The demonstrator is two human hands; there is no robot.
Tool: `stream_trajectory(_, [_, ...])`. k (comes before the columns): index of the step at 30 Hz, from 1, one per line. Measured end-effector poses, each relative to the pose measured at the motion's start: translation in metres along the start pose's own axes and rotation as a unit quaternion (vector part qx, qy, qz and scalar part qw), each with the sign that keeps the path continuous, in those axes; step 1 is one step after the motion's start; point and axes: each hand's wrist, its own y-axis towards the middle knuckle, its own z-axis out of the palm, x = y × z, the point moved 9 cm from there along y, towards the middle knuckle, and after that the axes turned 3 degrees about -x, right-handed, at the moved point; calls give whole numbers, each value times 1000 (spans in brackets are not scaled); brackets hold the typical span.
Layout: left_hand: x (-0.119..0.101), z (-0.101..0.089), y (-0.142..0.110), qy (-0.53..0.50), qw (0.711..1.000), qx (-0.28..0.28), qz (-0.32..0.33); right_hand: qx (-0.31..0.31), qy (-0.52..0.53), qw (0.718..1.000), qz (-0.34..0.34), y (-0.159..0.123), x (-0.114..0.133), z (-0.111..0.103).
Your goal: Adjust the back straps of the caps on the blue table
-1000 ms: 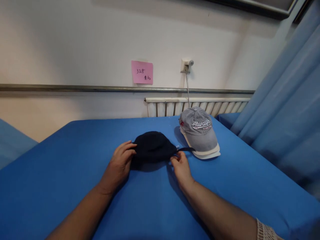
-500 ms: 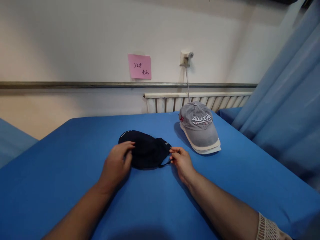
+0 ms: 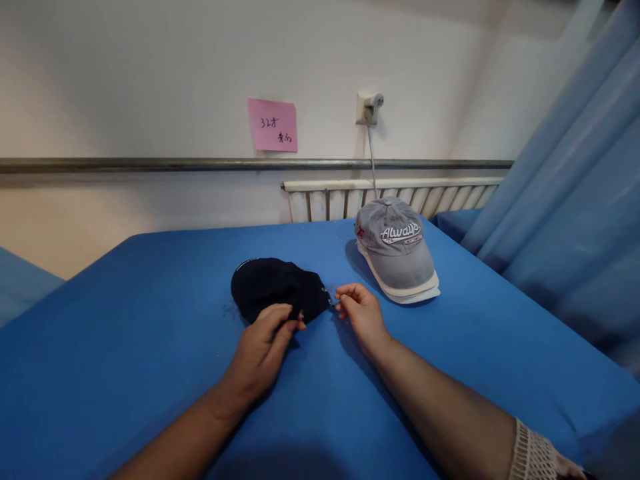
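A black cap point(image 3: 273, 283) lies on the blue-covered bed, its brim pointing left with small pale lettering along the edge. My left hand point(image 3: 270, 343) is closed at the cap's near side, thumb and fingers pinching its lower edge. At the cap's right end, my right hand point(image 3: 363, 317) has its fingertips together on the strap, whose end is mostly hidden by them. Behind and to the right sits a grey cap point(image 3: 393, 237) with "Always" lettering, stacked over a pale brim point(image 3: 423, 295).
A pink note point(image 3: 273, 125) is stuck on the wall above a metal rail point(image 3: 190, 165). A socket with a plug point(image 3: 369, 110) has a cord running down behind the radiator point(image 3: 320, 205). Blue curtain point(image 3: 565, 180) hangs at the right.
My left hand has moved right and nearer, from the brim side to the cap's near edge. The black cap has turned slightly. My right hand stays by the strap end.
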Motion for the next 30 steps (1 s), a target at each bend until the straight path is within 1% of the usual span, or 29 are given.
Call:
stream_trajectory(1, [2, -12, 0, -46, 997, -47, -41, -9, -34, 999, -12, 3, -3, -3])
stream_trajectory(3, [5, -29, -2, -153, 974, -130, -103, -9, -72, 997, -24, 6, -9, -5])
stream_trajectory(5, [6, -36, -2, -255, 941, -177, -132, 32, -117, 991, -56, 3, -8, 2])
stream_trajectory(6, [6, -37, -2, -298, 926, -185, -140, 61, -154, 983, -84, -2, -5, 8])
stream_trajectory(8, [7, -36, -1, -359, 902, -184, -150, 112, -237, 955, -141, -12, 1, 21])
stream_trajectory(9, [6, -35, 0, -379, 895, -179, -153, 125, -273, 941, -158, -15, 3, 25])
stream_trajectory(12, [3, -35, 0, -409, 883, -164, -159, 109, -338, 920, -168, -16, 5, 29])
stream_trajectory(15, [-2, -34, 0, -424, 878, -137, -172, 87, -369, 908, -177, -12, 9, 34])
stream_trajectory(19, [-5, -30, 0, -440, 872, -107, -185, 79, -400, 896, -177, -6, 14, 36])
stream_trajectory(21, [-2, -32, 1, -436, 873, -111, -189, 71, -399, 896, -182, -4, 19, 32])
stream_trajectory(23, [3, -36, 2, -422, 878, -122, -192, 60, -378, 901, -204, -4, 30, 25])
stream_trajectory(26, [11, -45, 3, -402, 881, -163, -190, 49, -315, 906, -279, -16, 59, 14])
stream_trajectory(27, [14, -47, 3, -399, 879, -179, -189, 53, -295, 901, -313, -23, 70, 12])
stream_trajectory(30, [26, -52, 3, -404, 871, -215, -179, 78, -262, 870, -410, -50, 97, 13])
